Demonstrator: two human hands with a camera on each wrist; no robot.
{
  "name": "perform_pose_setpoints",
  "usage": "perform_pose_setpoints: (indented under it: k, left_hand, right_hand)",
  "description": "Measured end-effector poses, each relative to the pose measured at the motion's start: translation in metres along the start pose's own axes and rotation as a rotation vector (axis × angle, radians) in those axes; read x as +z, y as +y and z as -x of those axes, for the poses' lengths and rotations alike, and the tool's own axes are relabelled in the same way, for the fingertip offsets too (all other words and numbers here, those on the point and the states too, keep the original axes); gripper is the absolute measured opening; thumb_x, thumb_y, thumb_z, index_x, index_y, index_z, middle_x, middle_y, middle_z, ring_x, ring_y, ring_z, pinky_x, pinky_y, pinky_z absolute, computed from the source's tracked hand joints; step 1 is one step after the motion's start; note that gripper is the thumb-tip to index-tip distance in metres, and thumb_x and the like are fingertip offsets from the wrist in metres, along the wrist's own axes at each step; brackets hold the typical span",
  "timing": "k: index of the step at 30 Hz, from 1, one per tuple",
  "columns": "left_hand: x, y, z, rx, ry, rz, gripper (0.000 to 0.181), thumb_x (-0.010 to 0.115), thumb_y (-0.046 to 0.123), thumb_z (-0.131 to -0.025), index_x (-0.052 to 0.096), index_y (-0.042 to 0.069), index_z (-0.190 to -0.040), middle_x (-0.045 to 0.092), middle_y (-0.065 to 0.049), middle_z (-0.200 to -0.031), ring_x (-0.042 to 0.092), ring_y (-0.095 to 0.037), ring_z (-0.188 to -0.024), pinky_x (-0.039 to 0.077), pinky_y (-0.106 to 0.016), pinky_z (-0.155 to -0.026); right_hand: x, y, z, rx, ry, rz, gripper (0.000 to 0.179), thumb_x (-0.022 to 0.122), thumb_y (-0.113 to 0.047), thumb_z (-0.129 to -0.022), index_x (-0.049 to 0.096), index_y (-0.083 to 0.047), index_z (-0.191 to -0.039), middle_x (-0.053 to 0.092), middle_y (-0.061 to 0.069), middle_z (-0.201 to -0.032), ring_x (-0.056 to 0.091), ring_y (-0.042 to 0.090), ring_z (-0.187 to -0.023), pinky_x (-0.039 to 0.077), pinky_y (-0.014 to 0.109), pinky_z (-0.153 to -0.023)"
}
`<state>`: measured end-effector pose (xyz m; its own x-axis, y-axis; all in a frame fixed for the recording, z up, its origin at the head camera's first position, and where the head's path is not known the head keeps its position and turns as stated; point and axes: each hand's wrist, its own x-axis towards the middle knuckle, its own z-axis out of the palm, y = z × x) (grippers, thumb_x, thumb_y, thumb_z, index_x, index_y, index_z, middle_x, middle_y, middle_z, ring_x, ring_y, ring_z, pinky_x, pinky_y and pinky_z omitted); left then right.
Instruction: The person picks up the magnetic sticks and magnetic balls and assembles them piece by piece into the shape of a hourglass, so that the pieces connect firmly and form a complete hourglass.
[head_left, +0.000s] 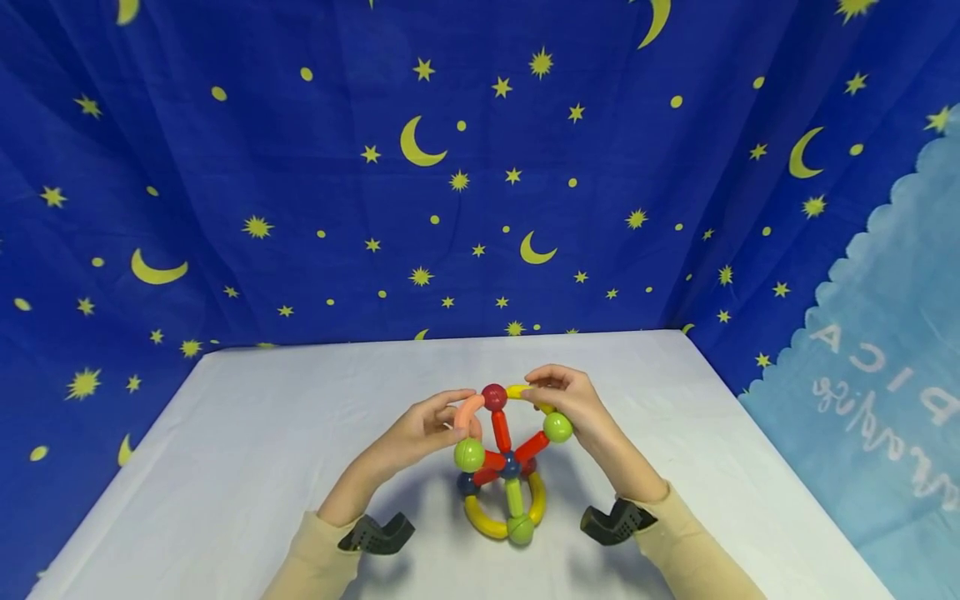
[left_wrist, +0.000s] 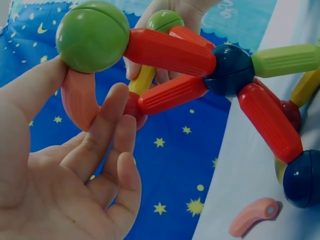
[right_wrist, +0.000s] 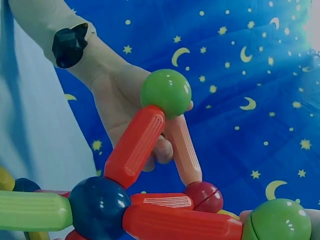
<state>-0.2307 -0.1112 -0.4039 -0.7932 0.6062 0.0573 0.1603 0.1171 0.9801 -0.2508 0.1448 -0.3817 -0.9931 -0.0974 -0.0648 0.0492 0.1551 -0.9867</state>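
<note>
A magnetic ball-and-rod structure stands on the table, its red rods [head_left: 501, 432] radiating from a dark blue ball [head_left: 511, 465]. My left hand [head_left: 420, 429] pinches a pink curved rod [left_wrist: 79, 100] between thumb and fingers. That rod spans a green ball [head_left: 469, 455] and a crimson ball [head_left: 493, 397]. On the other side, my right hand [head_left: 573, 400] grips a yellow curved rod [head_left: 519, 391], which runs from the crimson ball toward a second green ball [head_left: 557, 427]. Part of the yellow rod is hidden by the fingers. Lower down, a light green rod [head_left: 513, 497] joins another green ball [head_left: 521, 529].
Yellow curved rods [head_left: 486, 523] form the base on the white tabletop [head_left: 262, 467]. A loose pink curved rod [left_wrist: 254, 216] lies beside the structure. Behind the table hangs a blue star-and-moon cloth [head_left: 360, 208]; a light blue cloth [head_left: 885, 333] hangs at right.
</note>
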Motion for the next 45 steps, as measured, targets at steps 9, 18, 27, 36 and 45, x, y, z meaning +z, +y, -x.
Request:
perform_pose_setpoints:
  k: [9, 18, 27, 36, 45]
  left_hand:
    - [-0.001, 0.003, 0.002, -0.017, 0.009, -0.002, 0.061, 0.064, 0.023, -0.091, 0.037, 0.010, -0.144, 0.067, -0.017, -0.115, 0.063, -0.023, -0.108, 0.046, -0.048, -0.100]
    - [-0.002, 0.000, 0.000, 0.006, 0.002, -0.002, 0.060, 0.065, 0.022, -0.090, 0.038, 0.013, -0.143, 0.068, -0.016, -0.114, 0.065, -0.017, -0.103, 0.042, -0.049, -0.101]
    - [-0.003, 0.001, 0.002, -0.004, 0.006, 0.005, 0.059, 0.063, 0.024, -0.091, 0.039, 0.011, -0.144, 0.068, -0.017, -0.114, 0.065, -0.015, -0.104, 0.047, -0.046, -0.098]
    - [-0.002, 0.000, 0.000, -0.006, -0.008, 0.030, 0.060, 0.061, 0.024, -0.092, 0.037, 0.010, -0.145, 0.065, -0.020, -0.119, 0.066, -0.017, -0.106, 0.046, -0.046, -0.099]
    - [-0.003, 0.000, 0.001, -0.010, 0.005, 0.015, 0.058, 0.061, 0.022, -0.092, 0.039, 0.008, -0.144, 0.062, -0.027, -0.118, 0.063, -0.017, -0.103, 0.047, -0.042, -0.096]
  right_hand:
    - [0.000, 0.001, -0.005, -0.002, -0.035, -0.039, 0.021, 0.069, -0.007, -0.081, 0.064, -0.001, -0.100, 0.063, -0.003, -0.079, 0.056, 0.015, -0.069, 0.050, 0.021, -0.065]
    - [-0.003, 0.004, -0.013, 0.017, -0.088, -0.060, 0.020, 0.065, -0.013, -0.086, 0.063, -0.003, -0.104, 0.063, -0.005, -0.083, 0.057, 0.011, -0.073, 0.051, 0.020, -0.069]
    - [-0.005, 0.011, -0.022, 0.072, -0.165, -0.019, 0.039, 0.052, -0.029, -0.097, 0.058, 0.003, -0.117, 0.063, -0.006, -0.091, 0.060, 0.007, -0.075, 0.050, 0.020, -0.069]
    - [0.011, 0.060, -0.061, -0.013, -0.650, 0.209, 0.030, 0.049, -0.023, -0.097, 0.056, 0.001, -0.114, 0.069, -0.002, -0.087, 0.061, 0.008, -0.076, 0.053, 0.030, -0.074]
    - [0.026, 0.094, -0.086, 0.060, -0.662, 0.293, 0.036, 0.057, -0.021, -0.092, 0.059, 0.000, -0.121, 0.070, 0.011, -0.104, 0.065, 0.016, -0.093, 0.049, 0.037, -0.093]
